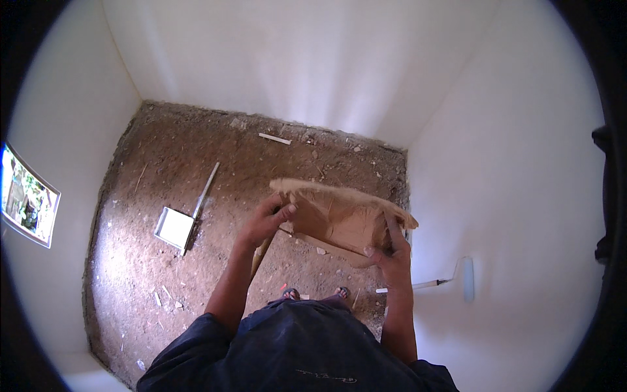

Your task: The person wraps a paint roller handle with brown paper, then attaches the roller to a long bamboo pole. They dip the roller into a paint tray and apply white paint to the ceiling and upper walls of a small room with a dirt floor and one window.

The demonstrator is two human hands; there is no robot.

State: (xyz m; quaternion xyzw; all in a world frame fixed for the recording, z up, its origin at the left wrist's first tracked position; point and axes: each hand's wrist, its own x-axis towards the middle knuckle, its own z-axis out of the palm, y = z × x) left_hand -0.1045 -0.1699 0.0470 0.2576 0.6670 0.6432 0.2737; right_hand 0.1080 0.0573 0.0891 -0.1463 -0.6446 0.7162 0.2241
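Out in front of my body I hold up a brown paper bag [333, 219], its mouth spread wide with creased, rough edges. At its left end, my left hand [266, 219] is closed on the edge, thumb on top. My right hand [392, 251] grips the right end, with some fingers reaching inside and the thumb by the near edge. Below my left hand a narrow tan strip [262, 253] slants down; I cannot tell whether it is part of the bag.
A white paint tray [175, 227] lies on the dirt floor [228, 261] at the left, beside a pale pole [208, 186]. A paint roller [468, 281] is at the right wall [522, 196]. Near the far wall lies a white strip [274, 138]. A window [29, 196] shows at far left.
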